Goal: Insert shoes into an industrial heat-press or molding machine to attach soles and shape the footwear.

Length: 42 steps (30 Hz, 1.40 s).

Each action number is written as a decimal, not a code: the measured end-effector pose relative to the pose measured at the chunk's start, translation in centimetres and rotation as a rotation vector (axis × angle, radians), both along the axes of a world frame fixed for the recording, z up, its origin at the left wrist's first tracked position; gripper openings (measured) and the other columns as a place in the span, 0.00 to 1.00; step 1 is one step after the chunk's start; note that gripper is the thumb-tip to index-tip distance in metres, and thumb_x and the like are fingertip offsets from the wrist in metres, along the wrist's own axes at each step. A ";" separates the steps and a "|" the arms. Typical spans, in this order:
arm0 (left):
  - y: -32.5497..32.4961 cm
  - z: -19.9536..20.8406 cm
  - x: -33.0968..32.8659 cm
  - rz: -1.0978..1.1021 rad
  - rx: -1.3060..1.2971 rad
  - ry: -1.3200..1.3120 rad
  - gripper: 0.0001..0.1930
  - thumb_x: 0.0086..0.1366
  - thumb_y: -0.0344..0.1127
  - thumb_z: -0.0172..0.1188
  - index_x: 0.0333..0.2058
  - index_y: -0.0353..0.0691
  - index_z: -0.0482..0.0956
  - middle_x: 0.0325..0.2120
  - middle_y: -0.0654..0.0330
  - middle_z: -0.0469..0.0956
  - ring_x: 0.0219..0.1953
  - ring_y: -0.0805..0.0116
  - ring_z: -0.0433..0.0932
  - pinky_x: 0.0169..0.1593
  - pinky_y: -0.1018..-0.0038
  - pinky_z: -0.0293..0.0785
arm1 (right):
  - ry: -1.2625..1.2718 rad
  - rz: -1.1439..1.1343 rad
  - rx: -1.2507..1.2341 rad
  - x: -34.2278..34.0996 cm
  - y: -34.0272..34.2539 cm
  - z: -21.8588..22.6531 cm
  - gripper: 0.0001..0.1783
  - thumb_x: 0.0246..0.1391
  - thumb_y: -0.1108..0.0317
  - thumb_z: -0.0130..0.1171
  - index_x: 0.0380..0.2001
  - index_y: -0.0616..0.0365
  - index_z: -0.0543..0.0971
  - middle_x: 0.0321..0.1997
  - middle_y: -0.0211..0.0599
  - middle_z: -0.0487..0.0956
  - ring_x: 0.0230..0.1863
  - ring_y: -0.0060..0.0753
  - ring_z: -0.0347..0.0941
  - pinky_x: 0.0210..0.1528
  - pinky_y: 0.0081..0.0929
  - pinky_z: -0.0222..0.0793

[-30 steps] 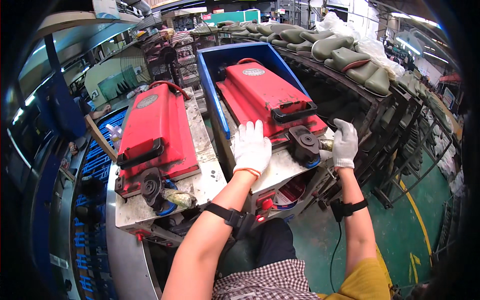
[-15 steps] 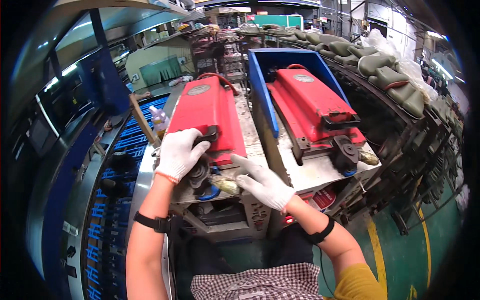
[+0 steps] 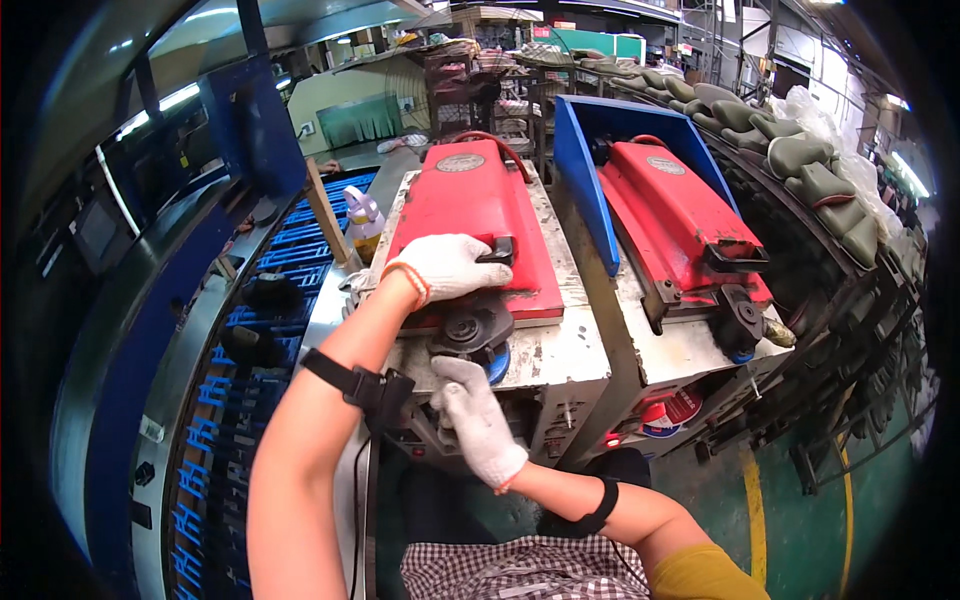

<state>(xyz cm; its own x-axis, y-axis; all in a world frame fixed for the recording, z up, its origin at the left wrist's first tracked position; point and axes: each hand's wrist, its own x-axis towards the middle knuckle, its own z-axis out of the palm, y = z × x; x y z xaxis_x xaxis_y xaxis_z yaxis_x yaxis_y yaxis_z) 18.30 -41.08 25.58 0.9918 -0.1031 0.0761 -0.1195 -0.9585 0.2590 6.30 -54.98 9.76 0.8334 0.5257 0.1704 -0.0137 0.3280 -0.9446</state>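
Note:
Two red press machines stand side by side in front of me. My left hand [image 3: 447, 266], in a white glove, grips the black handle [image 3: 502, 250] on the lid of the left red machine [image 3: 470, 205]. My right hand [image 3: 476, 415], also gloved, rests against the machine's worn grey front [image 3: 560, 360], just below a black round knob [image 3: 470, 325] and a blue part. Nothing shows between the right hand's fingers. The right red machine [image 3: 680, 215] sits untouched, with its own black handle [image 3: 735, 258] and knob [image 3: 742, 318].
A blue panel [image 3: 583, 175] stands between the two machines. A spray bottle [image 3: 364, 222] and a wooden stick [image 3: 327, 212] lie left of the machine, beside a conveyor with blue racks [image 3: 240, 330]. Green moulded pieces [image 3: 800, 165] line a curved conveyor at the right. Yellow floor marking [image 3: 755, 510] lies below.
Both hands moved from the right machine to the left one. My left hand has settled on the lid handle, and my right hand has dropped from the knob to the machine's front.

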 end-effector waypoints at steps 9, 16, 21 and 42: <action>1.0 3.4 0.0 -0.034 0.025 0.005 0.29 0.63 0.63 0.64 0.45 0.41 0.89 0.33 0.49 0.87 0.38 0.56 0.86 0.47 0.65 0.78 | -0.562 0.151 -0.570 1.3 -1.1 4.1 0.42 0.69 0.47 0.56 0.78 0.47 0.53 0.57 0.62 0.81 0.54 0.66 0.80 0.59 0.48 0.76; 1.7 9.4 0.8 -0.011 0.057 -0.481 0.22 0.61 0.60 0.67 0.41 0.48 0.88 0.29 0.55 0.87 0.35 0.59 0.87 0.44 0.65 0.81 | -1.095 -0.109 -0.234 6.8 -5.3 7.4 0.17 0.57 0.73 0.64 0.51 0.59 0.82 0.34 0.44 0.81 0.37 0.50 0.81 0.40 0.42 0.77; 3.8 11.5 2.1 -0.157 0.192 -1.078 0.24 0.68 0.48 0.62 0.58 0.42 0.81 0.52 0.40 0.81 0.58 0.44 0.78 0.64 0.52 0.71 | -0.960 -0.330 -0.650 17.0 -1.8 8.0 0.26 0.61 0.60 0.59 0.60 0.60 0.78 0.56 0.59 0.79 0.60 0.58 0.74 0.64 0.45 0.70; 8.6 -1.9 -14.0 0.154 -0.991 -0.645 0.36 0.76 0.39 0.58 0.76 0.35 0.56 0.74 0.48 0.63 0.73 0.60 0.65 0.74 0.67 0.62 | 0.365 0.230 0.179 20.3 -6.3 10.5 0.28 0.63 0.51 0.59 0.57 0.62 0.78 0.48 0.45 0.87 0.52 0.40 0.84 0.65 0.45 0.75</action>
